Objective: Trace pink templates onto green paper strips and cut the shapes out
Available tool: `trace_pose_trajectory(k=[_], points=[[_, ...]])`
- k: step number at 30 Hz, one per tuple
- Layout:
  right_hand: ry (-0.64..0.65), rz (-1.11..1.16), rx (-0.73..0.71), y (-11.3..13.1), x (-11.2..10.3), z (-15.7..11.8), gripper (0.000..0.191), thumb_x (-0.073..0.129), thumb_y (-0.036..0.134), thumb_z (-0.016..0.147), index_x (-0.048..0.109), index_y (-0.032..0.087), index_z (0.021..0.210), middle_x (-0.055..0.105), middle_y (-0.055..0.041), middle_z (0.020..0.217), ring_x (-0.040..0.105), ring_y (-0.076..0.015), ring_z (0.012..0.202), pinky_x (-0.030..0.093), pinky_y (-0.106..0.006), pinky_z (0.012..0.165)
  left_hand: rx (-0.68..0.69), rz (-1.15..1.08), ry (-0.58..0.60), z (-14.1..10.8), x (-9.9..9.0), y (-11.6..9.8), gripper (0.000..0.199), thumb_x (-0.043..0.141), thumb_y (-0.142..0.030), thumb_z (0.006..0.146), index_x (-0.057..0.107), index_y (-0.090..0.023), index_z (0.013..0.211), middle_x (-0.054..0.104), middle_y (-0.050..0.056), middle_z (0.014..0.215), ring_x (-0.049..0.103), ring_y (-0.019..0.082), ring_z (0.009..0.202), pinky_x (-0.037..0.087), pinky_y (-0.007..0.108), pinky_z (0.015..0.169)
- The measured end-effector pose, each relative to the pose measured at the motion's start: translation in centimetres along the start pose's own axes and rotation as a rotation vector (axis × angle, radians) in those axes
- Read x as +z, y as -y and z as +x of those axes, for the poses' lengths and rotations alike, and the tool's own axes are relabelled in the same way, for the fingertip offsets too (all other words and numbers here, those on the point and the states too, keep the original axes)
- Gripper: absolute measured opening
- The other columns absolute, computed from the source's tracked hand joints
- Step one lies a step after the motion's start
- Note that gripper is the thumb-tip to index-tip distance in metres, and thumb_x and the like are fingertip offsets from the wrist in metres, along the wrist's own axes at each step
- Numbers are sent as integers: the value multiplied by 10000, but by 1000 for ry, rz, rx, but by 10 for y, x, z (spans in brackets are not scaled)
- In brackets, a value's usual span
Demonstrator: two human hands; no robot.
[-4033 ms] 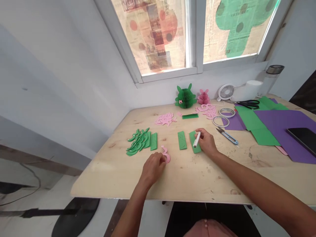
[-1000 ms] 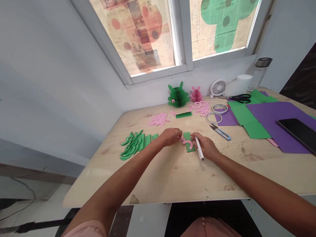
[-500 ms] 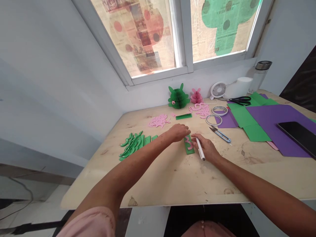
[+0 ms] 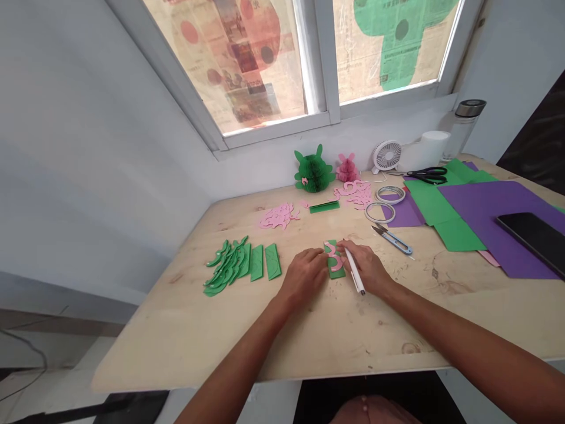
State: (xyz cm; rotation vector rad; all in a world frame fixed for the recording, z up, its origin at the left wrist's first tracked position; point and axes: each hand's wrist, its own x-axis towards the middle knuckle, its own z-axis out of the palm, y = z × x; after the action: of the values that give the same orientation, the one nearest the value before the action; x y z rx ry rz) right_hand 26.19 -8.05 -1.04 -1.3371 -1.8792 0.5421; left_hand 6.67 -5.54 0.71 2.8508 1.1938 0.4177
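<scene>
A pink curved paper cutout (image 4: 337, 263) lies on a green paper strip (image 4: 336, 274) at the middle of the table. My left hand (image 4: 305, 272) rests on the table just left of the strip. Its fingers are laid down with the fingertips at the cutout's left edge, holding nothing. On the other side, my right hand (image 4: 367, 266) is closed around a white pen (image 4: 355, 273), its fingertips at the strip's upper right edge. The pen's rear end points toward me; its tip is hidden by the fingers.
Green cut strips (image 4: 256, 263) and curved green pieces (image 4: 227, 268) lie left. Pink cutouts (image 4: 279, 216), a folded green strip (image 4: 324, 207) and paper figures (image 4: 314, 172) sit behind. Tape rolls (image 4: 380, 212), thread snips (image 4: 395, 240), scissors (image 4: 427, 175), purple paper (image 4: 498, 218) and a phone (image 4: 532, 235) are right.
My left hand has moved from the strip's top end down to its left side, uncovering more of the cutout. The right hand keeps the pen in nearly the same place. The view shifted slightly.
</scene>
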Motion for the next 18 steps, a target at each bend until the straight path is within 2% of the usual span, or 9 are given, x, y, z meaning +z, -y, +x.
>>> trace_pose_trajectory(k=[3, 8, 18], points=[[24, -82, -51, 0, 1, 0, 268, 482, 223, 870, 574, 221, 1121, 704, -66, 1031, 641, -216, 982, 430, -377, 893, 56, -64, -23, -6, 6, -2, 334, 516, -204, 844, 556, -210, 1175, 581, 80, 1266, 514, 224, 1170, 427, 393, 984], [78, -100, -59, -2, 0, 0, 254, 482, 212, 868, 584, 216, 1100, 712, -57, 982, 648, -206, 918, 433, -368, 864, 95, -121, -40, -7, 10, 4, 329, 497, -241, 858, 567, -190, 1175, 602, 90, 1248, 501, 255, 1184, 410, 461, 990], [104, -132, -72, 0, -3, 0, 274, 507, 223, 853, 602, 250, 1108, 721, -40, 963, 652, -226, 917, 434, -382, 867, 154, -138, -99, -18, 12, 7, 319, 461, -239, 884, 578, -186, 1176, 628, 77, 1205, 513, 244, 1147, 415, 431, 967]])
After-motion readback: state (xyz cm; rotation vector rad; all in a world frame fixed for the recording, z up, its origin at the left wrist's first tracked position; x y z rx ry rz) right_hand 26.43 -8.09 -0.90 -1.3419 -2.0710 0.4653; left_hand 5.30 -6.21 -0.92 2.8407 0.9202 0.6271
